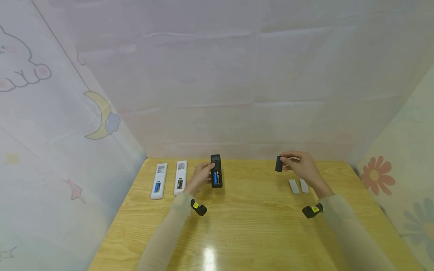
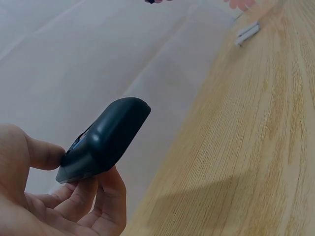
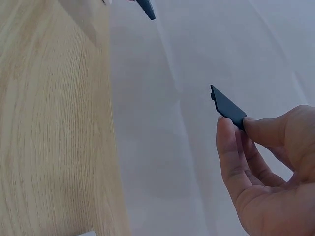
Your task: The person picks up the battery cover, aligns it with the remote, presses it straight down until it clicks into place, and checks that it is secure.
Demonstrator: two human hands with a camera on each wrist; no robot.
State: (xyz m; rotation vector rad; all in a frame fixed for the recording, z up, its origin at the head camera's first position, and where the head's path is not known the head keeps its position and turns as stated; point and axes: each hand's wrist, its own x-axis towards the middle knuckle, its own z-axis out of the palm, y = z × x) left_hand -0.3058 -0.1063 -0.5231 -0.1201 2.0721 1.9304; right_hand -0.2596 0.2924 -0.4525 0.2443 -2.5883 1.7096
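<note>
My left hand [image 1: 200,177] grips a black remote control [image 1: 216,160] by its left side, thumb on its back face. The remote's battery compartment is uncovered, and a blue battery [image 1: 215,177] shows inside. In the left wrist view the remote [image 2: 118,132] is raised over the table, with fingers beneath it. Off to the right, my right hand [image 1: 301,165] pinches a small black battery cover [image 1: 278,164] between thumb and fingers. The right wrist view shows the cover [image 3: 228,109] held in the air, a small tab at its far end.
Two white remotes [image 1: 162,169] [image 1: 182,171] lie at the left of the wooden table [image 1: 237,226], their battery compartments uncovered. Two white battery covers [image 1: 294,186] [image 1: 304,186] lie below my right hand. A pale cloth wall [image 1: 237,94] rises behind the table.
</note>
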